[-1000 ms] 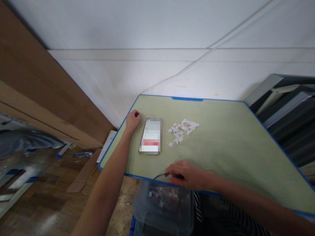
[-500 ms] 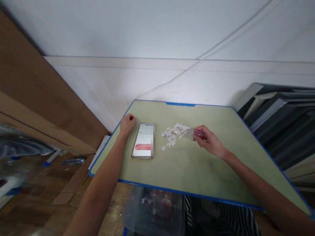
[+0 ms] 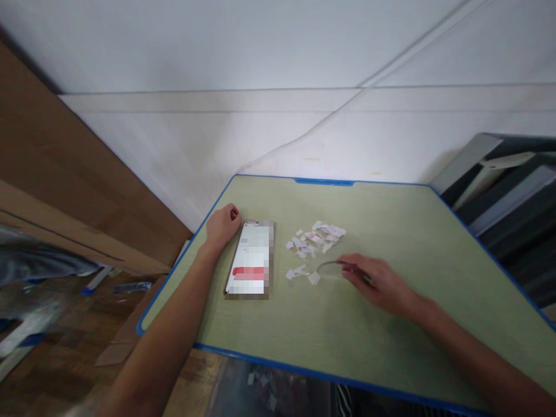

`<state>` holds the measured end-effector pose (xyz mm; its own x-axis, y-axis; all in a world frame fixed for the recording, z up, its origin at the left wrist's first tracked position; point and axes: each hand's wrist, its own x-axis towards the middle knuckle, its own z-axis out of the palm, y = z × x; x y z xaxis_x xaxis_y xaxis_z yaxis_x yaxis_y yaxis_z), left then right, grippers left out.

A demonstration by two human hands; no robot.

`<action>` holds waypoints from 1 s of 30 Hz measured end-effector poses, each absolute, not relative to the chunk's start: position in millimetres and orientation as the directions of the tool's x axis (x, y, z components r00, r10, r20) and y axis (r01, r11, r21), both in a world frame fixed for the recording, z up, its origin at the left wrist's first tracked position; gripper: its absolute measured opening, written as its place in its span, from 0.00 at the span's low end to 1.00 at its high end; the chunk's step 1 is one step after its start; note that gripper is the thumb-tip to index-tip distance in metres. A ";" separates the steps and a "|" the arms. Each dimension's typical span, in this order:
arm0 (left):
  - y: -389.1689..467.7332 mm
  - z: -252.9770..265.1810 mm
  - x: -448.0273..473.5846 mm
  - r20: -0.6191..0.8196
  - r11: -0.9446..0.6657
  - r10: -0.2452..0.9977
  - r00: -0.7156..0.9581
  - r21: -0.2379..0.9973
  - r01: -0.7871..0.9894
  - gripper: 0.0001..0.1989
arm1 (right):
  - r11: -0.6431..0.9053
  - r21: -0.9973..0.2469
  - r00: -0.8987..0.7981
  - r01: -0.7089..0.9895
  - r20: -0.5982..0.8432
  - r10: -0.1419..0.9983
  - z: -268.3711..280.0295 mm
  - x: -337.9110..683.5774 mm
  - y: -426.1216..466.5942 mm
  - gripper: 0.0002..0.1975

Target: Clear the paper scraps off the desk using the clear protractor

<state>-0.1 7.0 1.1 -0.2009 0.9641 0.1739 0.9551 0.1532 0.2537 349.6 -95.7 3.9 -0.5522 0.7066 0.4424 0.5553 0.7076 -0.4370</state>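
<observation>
My right hand (image 3: pixel 376 284) pinches slim grey tweezers (image 3: pixel 329 263), their curved tip pointing left and down beside a few white paper scraps (image 3: pixel 313 278). Whether the tip grips a scrap I cannot tell. Farther back lies a loose heap of small white and pinkish paper pieces (image 3: pixel 319 236). My left hand (image 3: pixel 225 223) rests curled on the left side of the table, closed, with nothing seen in it. A phone (image 3: pixel 251 255) lies flat just right of that hand, its screen lit, with a red bar and part of it blurred.
The pale green table (image 3: pixel 391 220) has a blue rim and stands against a white wall (image 3: pixel 174 139). Dark panels (image 3: pixel 512 202) lean at the right. Below the front edge is a clear plastic bin (image 3: pixel 243 394) with paper bits. Brown cardboard (image 3: pixel 87 150) stands left.
My right hand has moved nearer to me with the tweezers, off the heap. Several scraps now lie apart in front of the heap. My left hand stays put; the view has tilted slightly.
</observation>
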 end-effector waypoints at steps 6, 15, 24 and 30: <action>3.0 5.9 4.2 0.162 0.133 0.973 -0.164 0.184 0.974 0.12 | 0.682 -0.478 -0.562 0.553 0.391 0.729 13.2 354.6 -101.8 0.10; 1.5 7.5 5.6 0.144 0.140 0.977 -0.158 0.128 0.982 0.12 | 0.686 -0.438 -0.610 0.582 0.324 0.724 17.3 351.4 -111.6 0.12; 1.0 9.3 7.5 0.146 0.149 0.975 -0.166 0.123 0.981 0.12 | 0.694 -0.483 -0.670 0.535 0.258 0.696 13.0 343.1 -117.9 0.13; 1.4 8.6 7.2 0.144 0.147 0.976 -0.165 0.130 0.981 0.12 | 0.760 -0.439 -0.699 0.479 0.333 0.633 11.1 338.9 -116.5 0.12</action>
